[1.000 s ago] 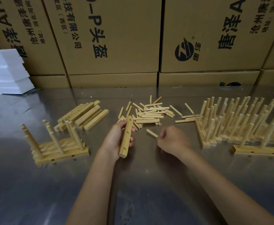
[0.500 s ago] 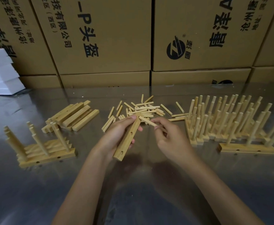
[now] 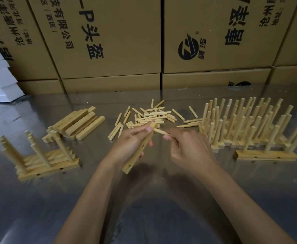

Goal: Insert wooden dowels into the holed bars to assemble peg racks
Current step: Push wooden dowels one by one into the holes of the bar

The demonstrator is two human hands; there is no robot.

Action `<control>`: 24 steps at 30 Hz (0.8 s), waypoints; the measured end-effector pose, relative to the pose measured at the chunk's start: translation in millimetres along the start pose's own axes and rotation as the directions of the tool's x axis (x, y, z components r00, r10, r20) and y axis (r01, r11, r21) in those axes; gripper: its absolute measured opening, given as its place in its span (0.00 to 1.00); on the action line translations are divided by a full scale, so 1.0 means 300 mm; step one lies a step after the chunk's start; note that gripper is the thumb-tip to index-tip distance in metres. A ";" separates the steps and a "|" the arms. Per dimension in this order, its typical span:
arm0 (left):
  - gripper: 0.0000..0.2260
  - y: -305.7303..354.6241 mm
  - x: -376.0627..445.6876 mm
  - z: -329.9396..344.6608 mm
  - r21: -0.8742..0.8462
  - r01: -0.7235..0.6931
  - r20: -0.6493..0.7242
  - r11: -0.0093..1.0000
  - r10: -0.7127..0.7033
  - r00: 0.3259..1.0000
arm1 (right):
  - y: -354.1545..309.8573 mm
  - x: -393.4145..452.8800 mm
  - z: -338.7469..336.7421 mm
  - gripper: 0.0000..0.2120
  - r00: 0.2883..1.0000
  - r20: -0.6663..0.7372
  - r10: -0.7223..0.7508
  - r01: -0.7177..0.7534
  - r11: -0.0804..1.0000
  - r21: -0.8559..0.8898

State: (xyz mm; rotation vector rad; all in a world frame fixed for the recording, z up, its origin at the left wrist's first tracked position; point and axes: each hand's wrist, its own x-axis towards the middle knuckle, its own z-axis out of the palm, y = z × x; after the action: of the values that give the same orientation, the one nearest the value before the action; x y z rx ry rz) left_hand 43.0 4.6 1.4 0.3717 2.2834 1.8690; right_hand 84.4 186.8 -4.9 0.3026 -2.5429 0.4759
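Hands mate dowel and bar — seemingly touching.

Head-worn view, forward-down, close over table

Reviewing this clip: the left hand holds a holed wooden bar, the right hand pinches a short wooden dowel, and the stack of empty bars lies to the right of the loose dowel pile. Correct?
Not quite. The head view shows the stack of empty bars left of the loose dowel pile; finished peg racks stand right. The left hand does hold the holed wooden bar, and the right hand the short wooden dowel.
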 end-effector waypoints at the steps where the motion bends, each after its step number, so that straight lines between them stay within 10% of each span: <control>1: 0.10 0.000 -0.001 0.002 -0.001 -0.010 0.005 1.000 0.010 1.000 | 0.002 0.000 0.003 0.06 1.000 0.002 0.008 -0.008 1.000 0.017; 15: 0.14 -0.001 0.008 0.015 0.006 0.019 0.049 1.000 -0.019 0.999 | 0.027 0.012 0.046 0.05 0.984 0.018 0.176 -0.171 0.917 0.360; 20: 0.11 -0.013 0.023 -0.018 -0.146 0.032 -0.239 0.989 -0.066 0.969 | 0.013 0.006 0.087 0.22 0.922 -0.024 0.385 -0.340 0.840 0.422; 24: 0.11 -0.037 0.041 -0.101 -0.492 0.043 -0.387 0.870 -0.262 0.884 | -0.071 -0.001 0.165 0.16 0.966 0.102 0.237 -0.257 0.907 0.334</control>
State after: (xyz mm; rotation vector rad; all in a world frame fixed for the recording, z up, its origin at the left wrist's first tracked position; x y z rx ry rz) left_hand 21.9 -22.1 -3.0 -0.3400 1.8915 2.5203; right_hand 68.4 148.0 -38.9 0.1177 -2.5585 1.0314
